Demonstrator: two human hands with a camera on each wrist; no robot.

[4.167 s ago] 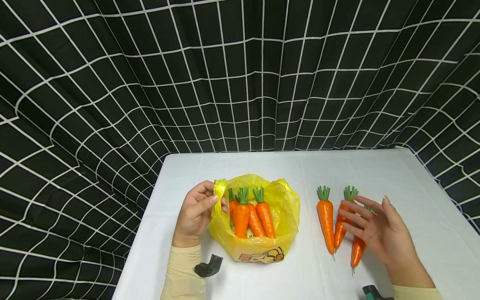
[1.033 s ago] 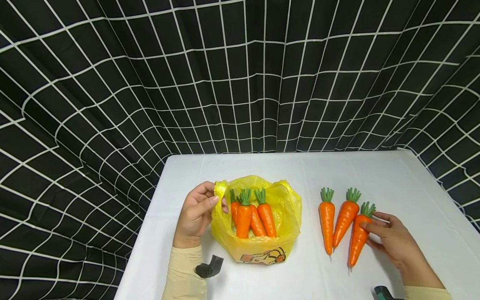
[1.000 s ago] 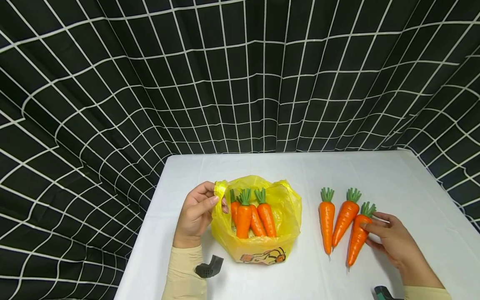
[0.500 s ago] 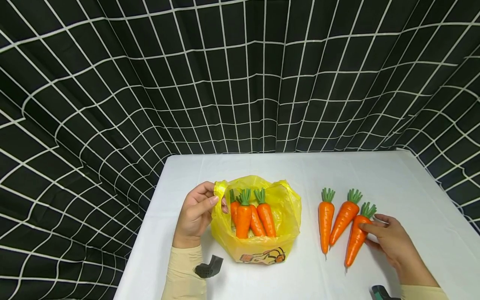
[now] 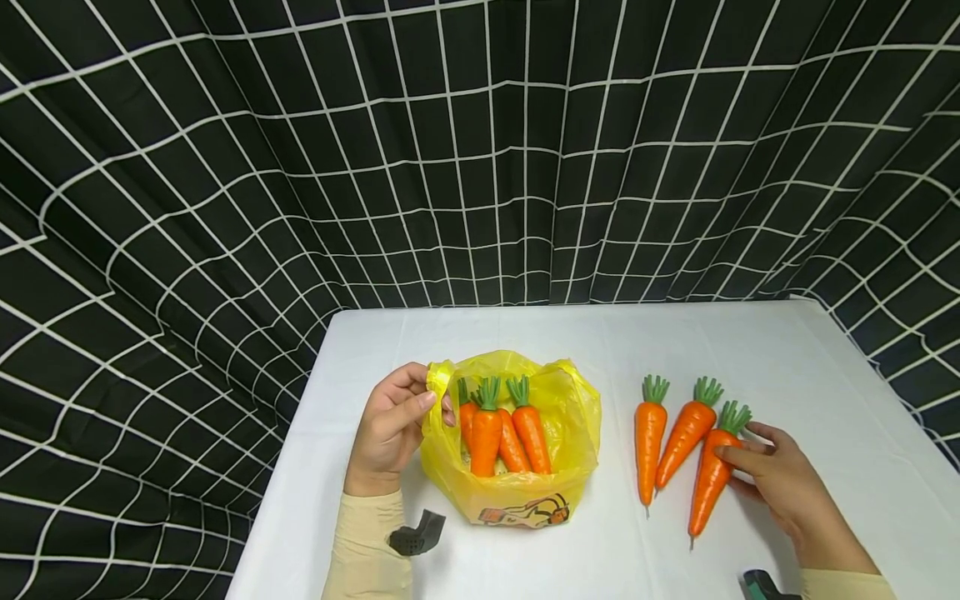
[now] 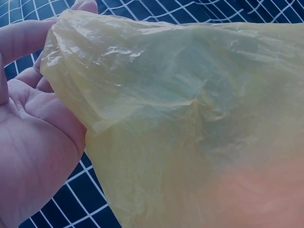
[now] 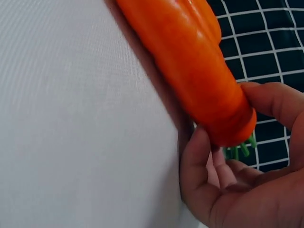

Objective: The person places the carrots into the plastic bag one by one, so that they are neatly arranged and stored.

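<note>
My left hand pinches the left handle of a yellow plastic bag and keeps its mouth spread. Inside the bag several orange carrots stand with green tops up. In the left wrist view the translucent bag hides most of my fingertips. At the right, my right hand grips the thick upper end of a carrot, thumb on top. The right wrist view shows that carrot between thumb and fingers, close over the white cloth. Two more carrots, a middle one and a left one, lie beside it.
A white-covered table carries everything. Black curtain with a white grid surrounds its back and sides. A dark wrist device sits at my left sleeve, and another at my right.
My right hand has come down from hovering over the carrots and taken hold of the rightmost one. That carrot and the neighbouring ones have shifted slightly left. My left hand keeps its hold.
</note>
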